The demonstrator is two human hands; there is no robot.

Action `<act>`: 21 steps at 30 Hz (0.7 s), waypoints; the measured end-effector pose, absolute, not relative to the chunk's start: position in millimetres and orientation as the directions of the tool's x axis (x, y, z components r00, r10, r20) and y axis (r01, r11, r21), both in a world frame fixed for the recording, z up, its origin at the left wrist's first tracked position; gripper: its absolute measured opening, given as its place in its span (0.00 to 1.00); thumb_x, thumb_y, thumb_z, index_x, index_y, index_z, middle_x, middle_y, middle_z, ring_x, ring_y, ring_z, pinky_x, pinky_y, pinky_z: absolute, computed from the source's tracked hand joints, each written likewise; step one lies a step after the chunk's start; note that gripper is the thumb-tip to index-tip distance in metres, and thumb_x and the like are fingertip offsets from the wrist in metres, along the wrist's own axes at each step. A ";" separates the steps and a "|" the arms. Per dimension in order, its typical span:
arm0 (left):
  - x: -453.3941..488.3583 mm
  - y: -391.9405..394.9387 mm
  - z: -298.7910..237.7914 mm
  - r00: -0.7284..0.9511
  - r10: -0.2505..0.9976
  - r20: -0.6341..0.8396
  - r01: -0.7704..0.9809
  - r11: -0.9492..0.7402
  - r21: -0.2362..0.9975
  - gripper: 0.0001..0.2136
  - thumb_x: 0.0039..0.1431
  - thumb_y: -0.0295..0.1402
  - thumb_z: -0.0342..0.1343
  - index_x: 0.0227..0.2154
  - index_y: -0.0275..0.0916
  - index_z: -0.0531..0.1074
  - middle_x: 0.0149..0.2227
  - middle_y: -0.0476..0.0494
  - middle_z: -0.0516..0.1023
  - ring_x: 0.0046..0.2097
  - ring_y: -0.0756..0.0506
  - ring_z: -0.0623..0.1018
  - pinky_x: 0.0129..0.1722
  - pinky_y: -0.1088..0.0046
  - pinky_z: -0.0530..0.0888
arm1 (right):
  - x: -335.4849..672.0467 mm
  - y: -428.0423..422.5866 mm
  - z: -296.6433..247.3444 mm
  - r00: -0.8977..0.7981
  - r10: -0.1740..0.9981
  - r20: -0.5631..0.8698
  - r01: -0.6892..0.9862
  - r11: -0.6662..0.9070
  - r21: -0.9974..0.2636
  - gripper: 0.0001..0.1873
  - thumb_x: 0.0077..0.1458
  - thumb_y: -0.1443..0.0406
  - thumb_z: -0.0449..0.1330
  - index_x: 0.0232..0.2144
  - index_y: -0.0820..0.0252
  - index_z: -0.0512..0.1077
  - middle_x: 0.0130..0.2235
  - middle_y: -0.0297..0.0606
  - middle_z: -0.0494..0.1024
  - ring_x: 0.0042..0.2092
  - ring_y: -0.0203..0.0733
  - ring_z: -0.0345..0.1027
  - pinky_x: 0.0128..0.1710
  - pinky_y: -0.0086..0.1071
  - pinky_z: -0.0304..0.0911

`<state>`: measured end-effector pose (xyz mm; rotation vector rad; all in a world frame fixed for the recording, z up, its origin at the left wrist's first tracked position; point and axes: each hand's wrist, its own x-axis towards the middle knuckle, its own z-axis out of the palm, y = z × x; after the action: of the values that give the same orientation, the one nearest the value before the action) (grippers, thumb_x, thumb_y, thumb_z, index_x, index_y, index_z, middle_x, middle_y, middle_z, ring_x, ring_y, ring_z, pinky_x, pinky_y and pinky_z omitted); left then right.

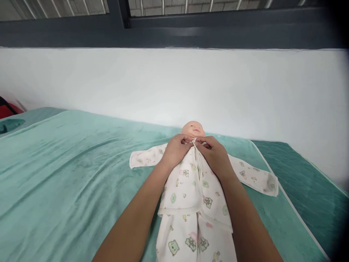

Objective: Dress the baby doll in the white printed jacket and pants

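A baby doll [193, 128] lies on its back, its head toward the wall. It wears a white baby jacket [181, 189] printed with bears, the long sleeves spread to both sides. Matching trousers [174, 238] cover the legs below the hem. My left hand [176, 150] and my right hand [214, 153] meet under the doll's chin, fingers closed in a pinch. Between the fingertips shows a thin white neck tie [194, 142], pulled up at the collar. The front edges of the jacket come together below it. My fingers partly hide the collar and the tie's ends.
A light green cloth [81, 174] with soft folds lies under the doll. Darker green cloth [302, 182] shows at the right. Behind rises a white wall [174, 83] below a dark window frame [174, 34] with bars. Something red [8, 110] sits at the far left edge.
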<state>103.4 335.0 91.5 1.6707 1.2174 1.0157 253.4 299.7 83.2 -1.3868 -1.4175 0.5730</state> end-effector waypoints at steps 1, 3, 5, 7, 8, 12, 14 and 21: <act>104.0 335.3 90.8 0.202 0.970 0.133 0.305 -0.191 0.933 0.12 0.54 0.39 0.61 0.37 0.38 0.77 0.38 0.44 0.79 0.39 0.47 0.75 0.41 0.70 0.69 | 253.1 299.7 83.6 0.194 0.926 0.324 0.443 0.212 -0.871 0.09 0.54 0.58 0.62 0.36 0.54 0.78 0.42 0.33 0.76 0.32 0.35 0.65 0.39 0.33 0.61; 104.9 336.2 89.0 0.191 0.974 0.123 0.297 -0.177 0.938 0.12 0.53 0.39 0.61 0.37 0.38 0.77 0.38 0.44 0.79 0.39 0.47 0.75 0.40 0.70 0.69 | 252.5 299.8 84.3 0.199 0.930 0.309 0.458 0.191 -0.868 0.09 0.54 0.58 0.62 0.36 0.54 0.78 0.41 0.33 0.76 0.32 0.34 0.64 0.38 0.33 0.60; 105.5 337.1 87.4 0.183 0.975 0.127 0.291 -0.177 0.940 0.11 0.52 0.39 0.62 0.37 0.38 0.77 0.38 0.44 0.79 0.38 0.48 0.75 0.39 0.71 0.69 | 252.1 300.0 84.9 0.201 0.935 0.293 0.467 0.172 -0.867 0.10 0.53 0.58 0.62 0.37 0.53 0.78 0.41 0.32 0.76 0.31 0.34 0.63 0.38 0.33 0.60; 105.6 337.5 86.2 0.172 0.976 0.135 0.282 -0.180 0.942 0.10 0.52 0.38 0.62 0.35 0.38 0.76 0.36 0.45 0.78 0.36 0.48 0.75 0.38 0.72 0.69 | 252.0 300.2 85.2 0.199 0.939 0.281 0.476 0.158 -0.865 0.10 0.53 0.58 0.62 0.37 0.53 0.77 0.40 0.32 0.76 0.31 0.35 0.63 0.38 0.33 0.60; 105.4 337.5 86.0 0.167 0.977 0.136 0.278 -0.179 0.944 0.10 0.51 0.37 0.62 0.35 0.38 0.76 0.35 0.46 0.78 0.35 0.49 0.74 0.37 0.72 0.68 | 252.1 300.2 85.3 0.198 0.941 0.276 0.481 0.152 -0.863 0.10 0.53 0.58 0.62 0.37 0.53 0.77 0.40 0.32 0.75 0.31 0.35 0.62 0.38 0.33 0.59; 104.3 335.4 87.1 0.161 0.978 0.134 0.270 -0.175 0.947 0.07 0.52 0.36 0.60 0.32 0.38 0.75 0.34 0.47 0.77 0.35 0.49 0.74 0.36 0.72 0.68 | 253.1 300.0 85.5 0.187 0.951 0.246 0.496 0.125 -0.859 0.09 0.53 0.58 0.62 0.37 0.52 0.76 0.41 0.32 0.75 0.33 0.35 0.63 0.39 0.34 0.59; 103.8 333.7 88.6 0.169 0.974 0.150 0.276 -0.193 0.942 0.06 0.53 0.36 0.59 0.30 0.39 0.75 0.34 0.47 0.77 0.36 0.49 0.74 0.37 0.72 0.68 | 253.7 299.9 85.0 0.177 0.954 0.243 0.503 0.124 -0.855 0.09 0.53 0.58 0.62 0.37 0.52 0.75 0.41 0.31 0.75 0.33 0.36 0.63 0.39 0.34 0.59; 102.8 330.0 91.9 0.196 0.971 0.139 0.269 -0.190 0.944 0.14 0.54 0.46 0.58 0.30 0.39 0.75 0.35 0.48 0.77 0.38 0.47 0.75 0.37 0.72 0.68 | 254.0 300.1 84.1 0.142 0.957 0.255 0.530 0.144 -0.836 0.09 0.54 0.57 0.61 0.36 0.52 0.74 0.40 0.31 0.75 0.31 0.35 0.61 0.36 0.34 0.58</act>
<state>102.8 330.0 91.9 1.6259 1.1973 1.0445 254.0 300.1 84.1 -1.5084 -1.5103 0.5908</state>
